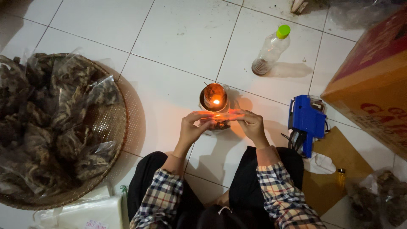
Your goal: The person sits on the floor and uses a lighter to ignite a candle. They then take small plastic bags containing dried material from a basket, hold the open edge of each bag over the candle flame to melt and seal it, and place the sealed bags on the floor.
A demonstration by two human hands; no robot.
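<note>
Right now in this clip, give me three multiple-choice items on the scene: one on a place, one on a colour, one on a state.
1. Where is the basket of packets?
A. On the person's left
B. On the person's right
C. Beyond the bottle

2. What colour is the bottle cap?
A. Red
B. Green
C. White

3. What state is the lamp in?
A. Unlit
B. Tipped over
C. Lit

Answers:
1. A, the basket fills the left of the view, beside the left hand.
2. B, the cap on the clear bottle is bright green.
3. C, a small flame glows in it, just beyond the packet that the left and right hand hold.
</note>
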